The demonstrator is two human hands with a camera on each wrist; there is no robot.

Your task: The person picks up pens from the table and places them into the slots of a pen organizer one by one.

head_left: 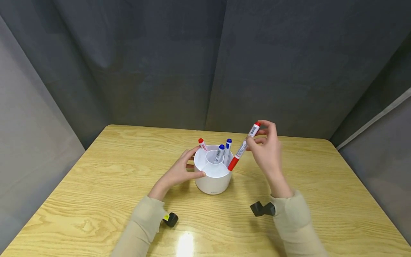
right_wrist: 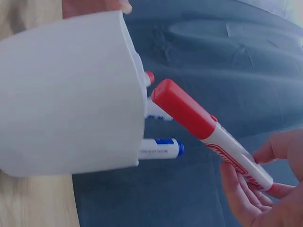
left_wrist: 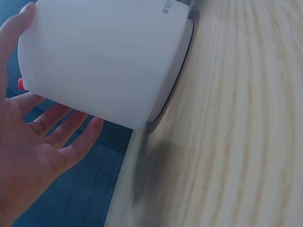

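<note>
A wooden table [head_left: 96,185] fills the lower half of the head view, with dark grey curtain [head_left: 160,64] hung behind and to both sides. Two arms in beige sleeves reach in from the bottom edge, each with a small black wrist camera.

Near the table's middle stands a white round pen holder [head_left: 212,176], divided into compartments around a central tube. The left hand [head_left: 179,171] cups its left wall, thumb on the near side and fingers curved around the far side, touching it without lifting.

The right hand [head_left: 268,150] is raised just right of the holder, wrist bent. Its thumb and fingertips pinch the upper end of a red marker [head_left: 244,146].

The marker's long axis slants steeply: the red cap end points down and left, at the holder's right rim, and the tail end points up and right inside the fingers. Whether the cap touches the rim cannot be told.

Three markers already stand in the holder: two blue markers [head_left: 223,151] leaning in the back part, and a second red one [head_left: 202,144] at the back left, close to the left fingers.
</note>
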